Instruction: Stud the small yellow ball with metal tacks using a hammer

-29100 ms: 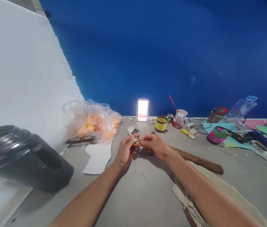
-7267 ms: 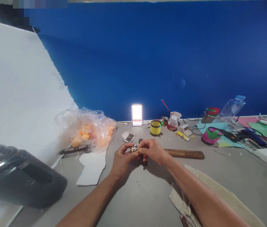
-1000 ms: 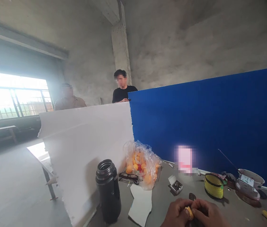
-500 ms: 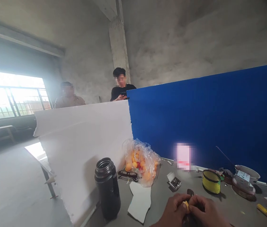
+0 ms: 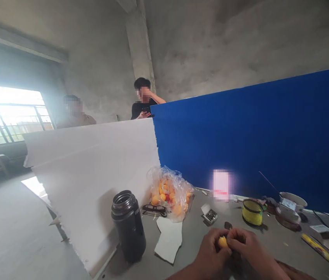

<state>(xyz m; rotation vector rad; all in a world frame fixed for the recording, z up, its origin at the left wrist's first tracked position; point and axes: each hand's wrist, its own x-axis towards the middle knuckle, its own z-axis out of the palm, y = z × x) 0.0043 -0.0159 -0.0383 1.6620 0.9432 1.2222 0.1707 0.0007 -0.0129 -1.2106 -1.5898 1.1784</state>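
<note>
At the bottom edge of the head view my left hand (image 5: 211, 252) and my right hand (image 5: 247, 247) meet over the grey table (image 5: 193, 237). Between their fingertips sits a small yellow ball (image 5: 222, 242); both hands are closed on it in a pinch. A small open box of silvery bits (image 5: 210, 214) lies just beyond the hands. A clear bag of orange balls (image 5: 168, 192) stands further back to the left.
A black flask (image 5: 128, 225) stands at the left beside white paper (image 5: 168, 239) and black glasses (image 5: 154, 210). A yellow cup (image 5: 252, 212) and a bowl (image 5: 293, 201) sit at the right. White (image 5: 94, 175) and blue (image 5: 254, 136) boards back the table; two people stand behind them.
The view has swung from looking down at the table up to the room and keeps drifting. My hands stay together on the yellow ball. A person behind the board has raised an arm.
</note>
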